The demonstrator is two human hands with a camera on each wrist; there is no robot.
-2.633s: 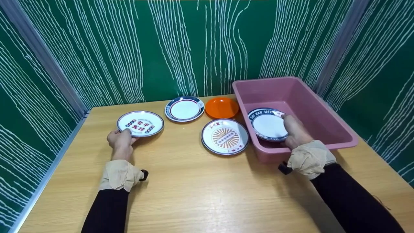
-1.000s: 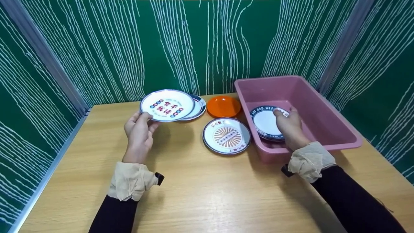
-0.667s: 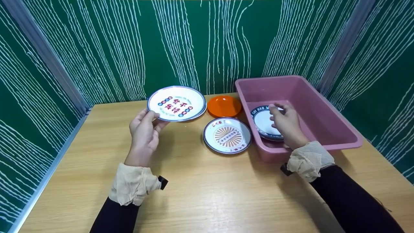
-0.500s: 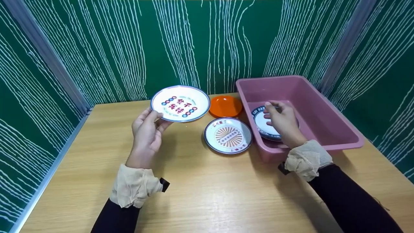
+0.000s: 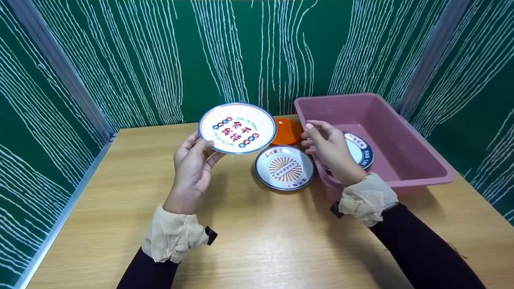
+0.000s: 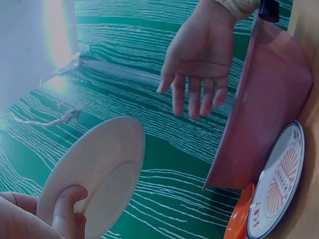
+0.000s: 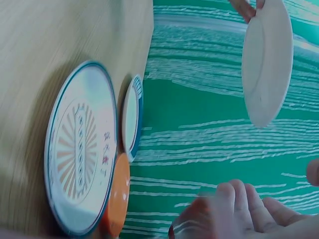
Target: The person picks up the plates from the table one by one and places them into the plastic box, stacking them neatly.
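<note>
My left hand [image 5: 190, 172] pinches the near-left edge of a white plate [image 5: 237, 128] with red characters, thumb on top and fingers beneath. It is tilted and lifted above the table; its pale underside shows in the left wrist view. My right hand [image 5: 335, 154], fingers extended and holding nothing, hovers by the left wall of a pink plastic tub [image 5: 401, 144]. Inside the tub lies a blue-rimmed plate [image 5: 363, 150], partly hidden by that hand. Between the hands, a sunburst-patterned plate [image 5: 285, 170] rests on the table.
An orange plate [image 5: 289, 132] sits behind the sunburst plate, partly covered by the raised one. Another blue-rimmed plate [image 7: 132, 117] stands at the back of the table, visible in the right wrist view. Green walls with white lines enclose the wooden table [image 5: 257, 241].
The left hand has lifted the red-lettered plate off the table and carried it right and upward. The right hand has let go of the blue-rimmed plate in the tub and moved left.
</note>
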